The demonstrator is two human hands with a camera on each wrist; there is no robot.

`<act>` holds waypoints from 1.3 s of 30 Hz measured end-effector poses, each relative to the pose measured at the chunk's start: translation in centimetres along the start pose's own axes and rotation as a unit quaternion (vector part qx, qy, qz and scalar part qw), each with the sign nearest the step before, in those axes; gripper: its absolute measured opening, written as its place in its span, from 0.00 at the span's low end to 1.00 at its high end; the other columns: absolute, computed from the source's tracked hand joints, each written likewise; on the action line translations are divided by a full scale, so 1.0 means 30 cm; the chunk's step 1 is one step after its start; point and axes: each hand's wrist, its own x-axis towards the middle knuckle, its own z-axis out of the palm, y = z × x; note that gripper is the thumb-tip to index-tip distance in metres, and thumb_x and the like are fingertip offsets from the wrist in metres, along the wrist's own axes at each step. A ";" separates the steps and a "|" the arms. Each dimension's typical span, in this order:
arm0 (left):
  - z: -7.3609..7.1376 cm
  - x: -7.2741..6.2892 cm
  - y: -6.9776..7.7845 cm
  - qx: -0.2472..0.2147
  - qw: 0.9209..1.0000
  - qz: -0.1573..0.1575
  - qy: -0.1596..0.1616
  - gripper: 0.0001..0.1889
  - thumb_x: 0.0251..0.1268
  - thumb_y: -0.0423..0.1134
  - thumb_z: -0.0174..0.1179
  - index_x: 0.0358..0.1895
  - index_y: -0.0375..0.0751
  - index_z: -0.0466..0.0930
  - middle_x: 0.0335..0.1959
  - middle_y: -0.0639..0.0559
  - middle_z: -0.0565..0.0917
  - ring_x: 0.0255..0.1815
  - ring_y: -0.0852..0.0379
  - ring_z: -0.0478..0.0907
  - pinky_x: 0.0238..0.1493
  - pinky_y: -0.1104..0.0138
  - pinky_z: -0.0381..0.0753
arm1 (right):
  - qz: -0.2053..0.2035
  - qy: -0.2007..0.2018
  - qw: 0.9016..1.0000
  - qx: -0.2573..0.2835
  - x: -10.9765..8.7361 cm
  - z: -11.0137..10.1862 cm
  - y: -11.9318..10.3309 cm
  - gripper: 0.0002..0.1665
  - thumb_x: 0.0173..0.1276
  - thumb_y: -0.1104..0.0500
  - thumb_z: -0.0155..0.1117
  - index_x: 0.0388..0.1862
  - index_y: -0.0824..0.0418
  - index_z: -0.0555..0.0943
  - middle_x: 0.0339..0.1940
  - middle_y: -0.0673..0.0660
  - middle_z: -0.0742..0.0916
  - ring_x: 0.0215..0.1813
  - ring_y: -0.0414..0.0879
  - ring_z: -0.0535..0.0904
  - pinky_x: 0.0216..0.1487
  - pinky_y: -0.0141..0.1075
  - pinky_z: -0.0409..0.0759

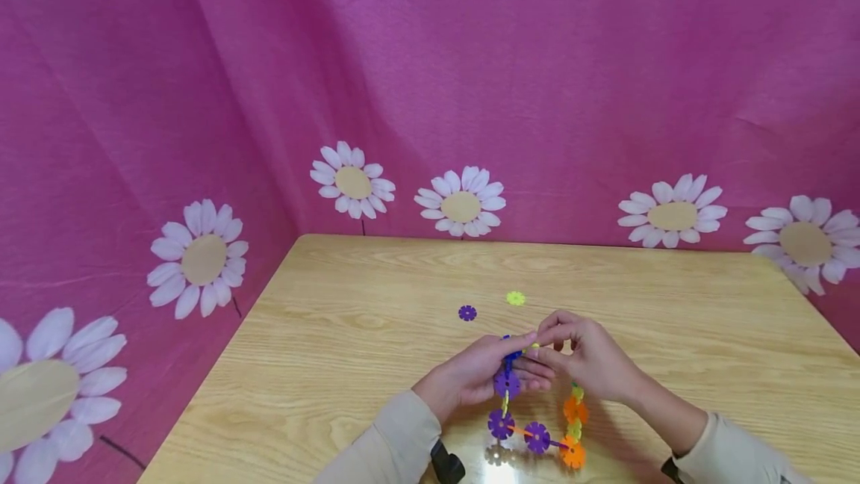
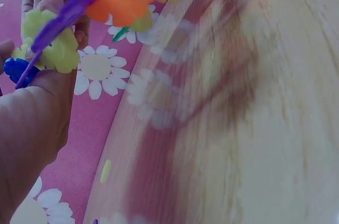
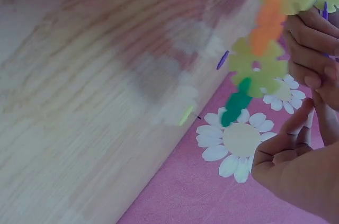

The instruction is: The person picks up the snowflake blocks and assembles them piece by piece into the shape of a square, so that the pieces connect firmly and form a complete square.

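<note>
A chain of interlocking plastic snowflake discs hangs in a loop over the table, with purple discs (image 1: pixel 537 438), orange discs (image 1: pixel 573 453) and yellow-green ones between them. My left hand (image 1: pixel 470 373) grips its upper left part, thumb over a dark blue disc (image 1: pixel 513 354). Thumb and fingers of my right hand (image 1: pixel 594 358) meet right at the left thumb tip, pinching a small yellow disc (image 1: pixel 534 346) mostly hidden by the fingers. In the right wrist view, a green disc (image 3: pixel 237 102) forms the chain's other end, beyond a yellow-green disc (image 3: pixel 257 68), near the right hand.
On the wooden table (image 1: pixel 336 349) beyond the hands lie a loose purple disc (image 1: pixel 467 313) and a loose yellow-green disc (image 1: pixel 515 298). Pink cloth (image 1: pixel 537 95) printed with white daisies stands behind the table and along its sides.
</note>
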 end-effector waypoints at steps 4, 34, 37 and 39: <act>-0.004 -0.002 -0.006 0.002 1.000 0.002 0.009 0.27 0.73 0.54 0.56 0.57 0.31 0.79 0.31 0.49 0.89 0.34 0.58 0.88 0.37 0.75 0.86 | 0.002 -0.014 1.000 0.011 0.009 -0.002 0.001 0.04 0.64 0.63 0.72 0.34 0.54 0.90 0.39 0.50 0.83 0.39 0.37 0.75 0.30 0.29 0.72; -0.026 -0.017 -0.013 -0.007 1.000 -0.018 0.021 0.24 0.73 0.56 0.55 0.37 0.35 0.80 0.29 0.51 0.89 0.32 0.59 0.88 0.35 0.75 0.86 | 0.020 -0.058 0.976 -0.207 0.248 0.040 0.270 0.16 0.63 0.59 0.72 0.44 0.70 0.87 0.35 0.61 0.87 0.38 0.51 0.83 0.40 0.46 0.85; -0.026 -0.021 -0.010 -0.007 0.999 -0.023 0.023 0.24 0.73 0.56 0.55 0.37 0.35 0.80 0.29 0.50 0.88 0.31 0.59 0.88 0.35 0.75 0.86 | 0.039 -0.057 0.974 -0.214 0.274 0.048 0.283 0.16 0.63 0.58 0.73 0.44 0.69 0.86 0.35 0.60 0.87 0.38 0.51 0.83 0.41 0.48 0.84; -0.028 -0.022 -0.009 -0.007 0.999 -0.026 0.023 0.24 0.73 0.56 0.55 0.37 0.35 0.80 0.29 0.50 0.88 0.31 0.59 0.88 0.35 0.75 0.86 | 0.046 -0.059 0.972 -0.221 0.291 0.053 0.291 0.14 0.63 0.58 0.73 0.43 0.67 0.86 0.34 0.59 0.88 0.37 0.49 0.82 0.41 0.48 0.83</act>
